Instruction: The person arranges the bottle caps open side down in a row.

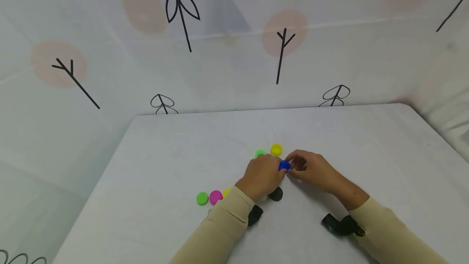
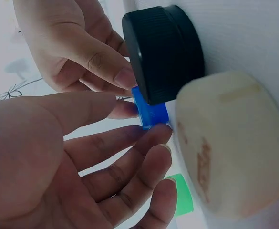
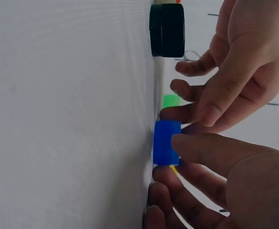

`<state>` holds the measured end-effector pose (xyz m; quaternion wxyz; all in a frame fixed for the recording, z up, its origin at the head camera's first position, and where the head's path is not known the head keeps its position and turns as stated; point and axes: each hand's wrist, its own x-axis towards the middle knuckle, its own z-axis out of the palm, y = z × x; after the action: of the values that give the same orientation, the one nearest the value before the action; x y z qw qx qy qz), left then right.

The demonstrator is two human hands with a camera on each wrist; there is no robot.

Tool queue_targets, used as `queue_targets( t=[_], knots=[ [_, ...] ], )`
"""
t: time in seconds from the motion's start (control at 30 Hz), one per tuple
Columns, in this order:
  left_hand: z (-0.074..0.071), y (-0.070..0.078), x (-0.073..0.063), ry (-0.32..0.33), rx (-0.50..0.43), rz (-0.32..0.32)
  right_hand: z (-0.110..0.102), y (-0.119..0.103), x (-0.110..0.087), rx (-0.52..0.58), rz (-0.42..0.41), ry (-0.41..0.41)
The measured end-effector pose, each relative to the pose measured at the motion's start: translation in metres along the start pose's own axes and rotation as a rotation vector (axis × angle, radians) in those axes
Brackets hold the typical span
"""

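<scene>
A blue bottle cap (image 1: 284, 166) lies on the white table between both hands. My right hand (image 1: 313, 169) pinches it, its thumb (image 3: 196, 145) on the cap's face and other fingers curled beyond. From the other side, my left hand (image 1: 263, 176) holds the same cap with thumb and index finger; its remaining fingers are loosely bent in the left wrist view. Just below the left hand sit a black ribbed cap (image 1: 276, 194) and a cream cap (image 2: 232, 143), mostly hidden in the head view. A green cap (image 1: 260, 153) and a yellow cap (image 1: 276, 149) lie just beyond the hands.
Left of the left forearm, a green cap (image 1: 202, 199), a magenta cap (image 1: 216, 197) and a partly covered yellow cap (image 1: 226, 192) form a row. Dark wrist-camera mounts (image 1: 338, 225) stick out by both sleeves. A patterned cloth (image 1: 234, 64) rises behind the table's far edge.
</scene>
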<state>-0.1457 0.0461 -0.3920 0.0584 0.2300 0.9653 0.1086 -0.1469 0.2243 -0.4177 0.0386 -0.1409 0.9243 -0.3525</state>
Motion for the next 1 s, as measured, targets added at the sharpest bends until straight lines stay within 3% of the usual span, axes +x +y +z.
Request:
queue_targets(
  t=[0.27,0.63,0.87,1.0],
  knots=[
    [0.000,0.000,-0.002,0.000,-0.002,0.011,0.005,-0.002,-0.002,-0.009,0.036,0.009],
    [0.001,-0.002,-0.003,0.019,-0.087,0.023,0.006,-0.004,-0.002,-0.050,-0.033,0.018],
    [-0.009,-0.001,-0.004,0.069,-0.167,-0.017,-0.002,-0.011,-0.004,-0.049,-0.119,0.072],
    [-0.015,-0.001,-0.005,0.104,-0.190,-0.017,-0.007,-0.015,-0.007,-0.040,-0.116,0.091]
  ],
)
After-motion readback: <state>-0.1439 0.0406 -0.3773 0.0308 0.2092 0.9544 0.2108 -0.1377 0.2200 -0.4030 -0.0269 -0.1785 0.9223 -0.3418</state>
